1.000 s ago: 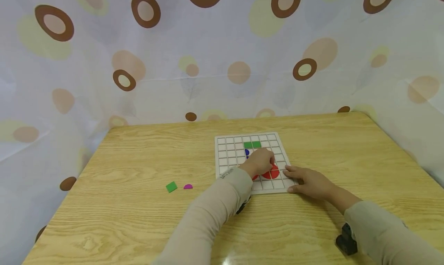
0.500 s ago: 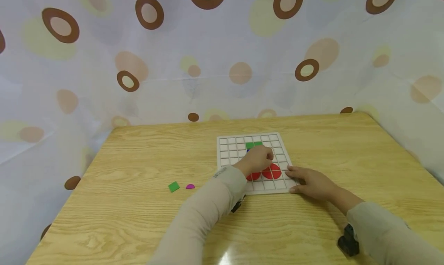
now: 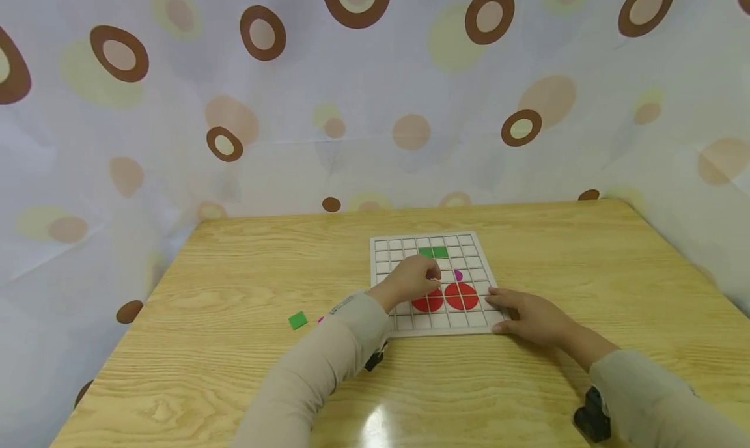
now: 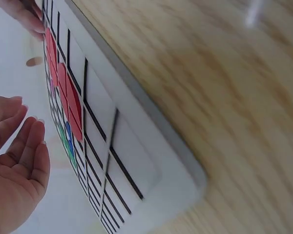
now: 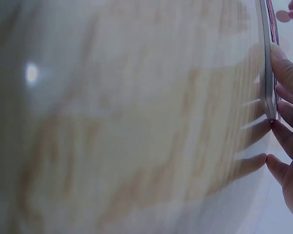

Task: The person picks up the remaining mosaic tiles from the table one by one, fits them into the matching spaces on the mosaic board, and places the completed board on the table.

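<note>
My left hand [image 3: 410, 280] hovers over the white gridded board [image 3: 439, 333], fingers loosely bent. No piece shows between its fingers in the left wrist view. Below it lie two red discs, a left one [image 3: 430, 303] partly covered and a right one [image 3: 461, 296]. A purple half-disc [image 3: 458, 275] sits just behind the right disc. Green pieces [image 3: 439, 252] lie near the board's far side, and a blue piece [image 4: 69, 139] shows beside them in the left wrist view. My right hand [image 3: 530, 316] rests against the board's right edge and near corner, fingers extended.
On the wooden table [image 3: 246, 272], left of the board, lies a loose green square [image 3: 297, 320]. Next to it a purple piece [image 3: 321, 320] is mostly hidden by my left sleeve. A patterned cloth [image 3: 363, 168] hangs behind the table.
My left hand has moved left across the board, uncovering the purple half-disc and the right red disc. My right hand stays at the board's edge. The head view has tilted slightly.
</note>
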`<state>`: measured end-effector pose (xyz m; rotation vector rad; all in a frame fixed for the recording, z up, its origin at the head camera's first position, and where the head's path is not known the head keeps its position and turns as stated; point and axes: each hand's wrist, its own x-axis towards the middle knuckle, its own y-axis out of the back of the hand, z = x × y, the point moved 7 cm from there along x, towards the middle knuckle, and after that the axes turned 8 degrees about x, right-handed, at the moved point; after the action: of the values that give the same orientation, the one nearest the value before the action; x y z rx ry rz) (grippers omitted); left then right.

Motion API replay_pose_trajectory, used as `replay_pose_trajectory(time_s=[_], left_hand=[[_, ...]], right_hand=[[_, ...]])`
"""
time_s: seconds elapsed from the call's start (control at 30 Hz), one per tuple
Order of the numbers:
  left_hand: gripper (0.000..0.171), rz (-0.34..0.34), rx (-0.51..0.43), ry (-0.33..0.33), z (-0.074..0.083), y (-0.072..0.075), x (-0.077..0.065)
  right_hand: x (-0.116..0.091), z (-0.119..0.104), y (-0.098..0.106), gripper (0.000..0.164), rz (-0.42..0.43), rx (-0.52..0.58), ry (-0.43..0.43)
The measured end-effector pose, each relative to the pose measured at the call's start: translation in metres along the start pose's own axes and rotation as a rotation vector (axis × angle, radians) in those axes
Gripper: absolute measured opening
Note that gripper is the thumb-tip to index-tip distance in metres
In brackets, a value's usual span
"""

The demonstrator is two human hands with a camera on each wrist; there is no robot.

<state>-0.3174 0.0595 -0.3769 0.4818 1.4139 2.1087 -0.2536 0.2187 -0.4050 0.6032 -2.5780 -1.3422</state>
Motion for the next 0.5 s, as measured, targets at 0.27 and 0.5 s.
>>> replay_pose_trajectory(time_s=[0.27,0.5], left_hand=[[0.009,0.018,-0.035,0.023,-0.020,0.010,-0.017],[0.009,0.033,-0.039,0.033,-0.030,0.019,-0.028]], right_hand=[[-0.001,-0.002,0.000,0.057,0.007,-0.034,0.025],[-0.001,-0.001,0.001,0.056,0.011,-0.035,0.006]])
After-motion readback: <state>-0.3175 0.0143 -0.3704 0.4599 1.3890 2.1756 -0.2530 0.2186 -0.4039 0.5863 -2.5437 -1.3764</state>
